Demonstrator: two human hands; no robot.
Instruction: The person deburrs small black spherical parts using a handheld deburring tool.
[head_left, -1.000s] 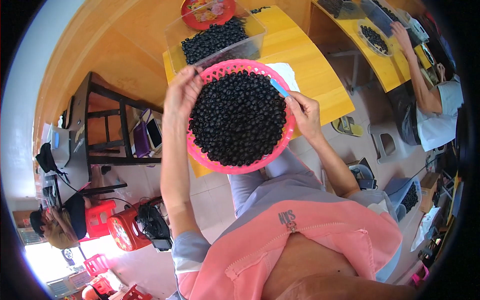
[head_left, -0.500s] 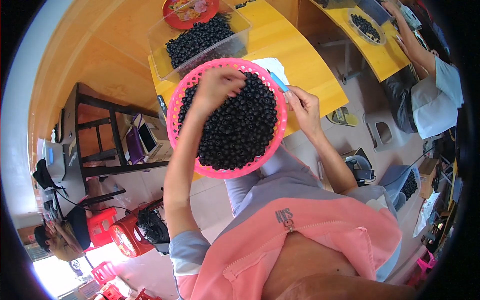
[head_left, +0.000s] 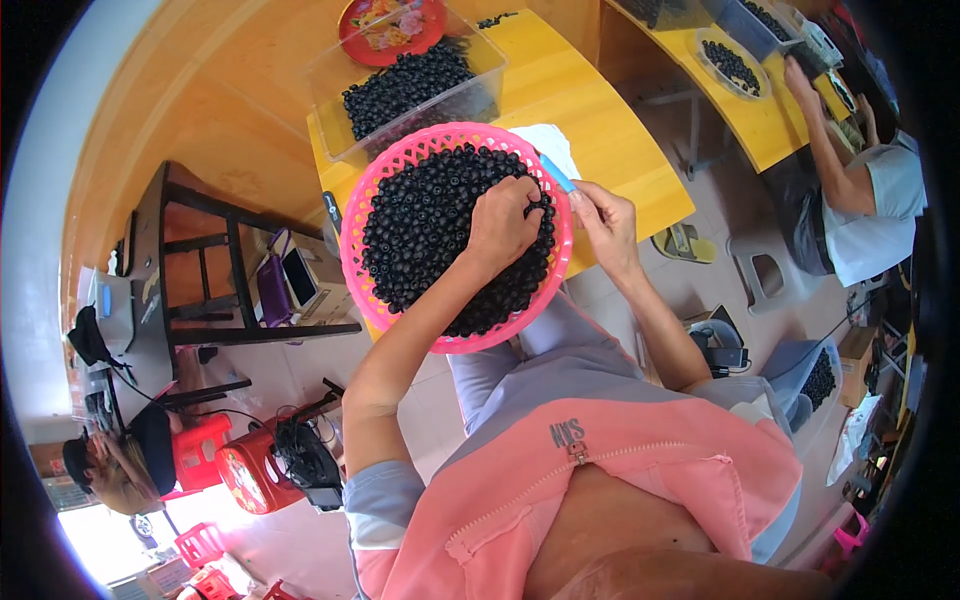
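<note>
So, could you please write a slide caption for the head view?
Left hand among dark bead-like pieces in a pink basket; right hand holding a slim blue tool.

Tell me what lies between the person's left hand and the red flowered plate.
In the head view, going from the left hand to the red plate: small black pieces, the pink basket's rim, then a clear bin holding more black pieces.

A short, tilted row of dark capital letters stands on the wearer's pink-and-grey garment, right by the zip pull; other print is too small to read.
</note>
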